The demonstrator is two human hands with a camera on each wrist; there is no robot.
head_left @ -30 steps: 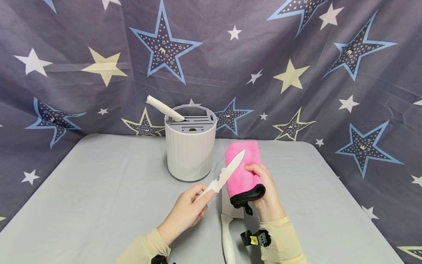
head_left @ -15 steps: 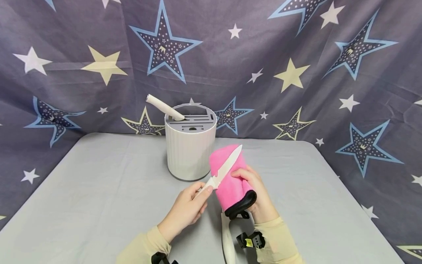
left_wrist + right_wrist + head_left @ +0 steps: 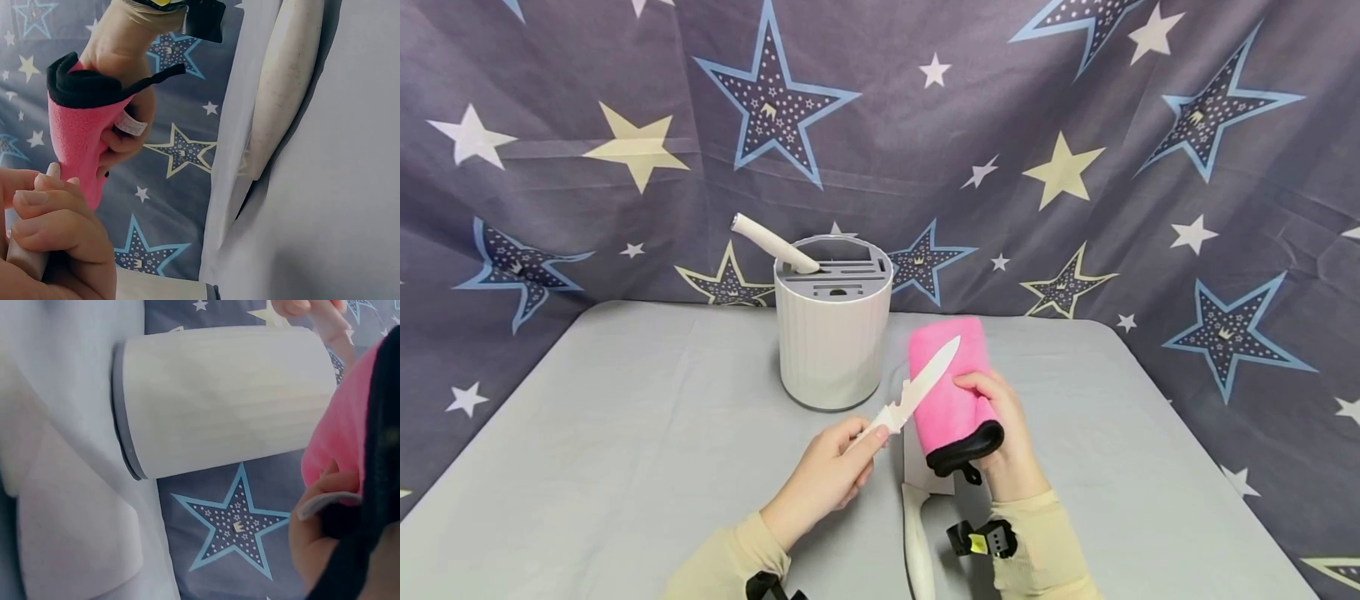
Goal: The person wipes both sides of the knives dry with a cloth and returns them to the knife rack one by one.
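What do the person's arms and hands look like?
Left hand and right hand are both ungloved. Pale yellow-beige sleeves reach the wrists. Left wrist device and right wrist device are black; the right shows a yellow patch.

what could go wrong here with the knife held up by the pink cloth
The left hand holds the knife with its blade in front of the cloth, near the bare right hand; a slip might cut the fingers.

The blade might also snag or slice the cloth if its edge meets the fabric.

The cleaver lies on the table between the forearms, so a sleeve could knock it.
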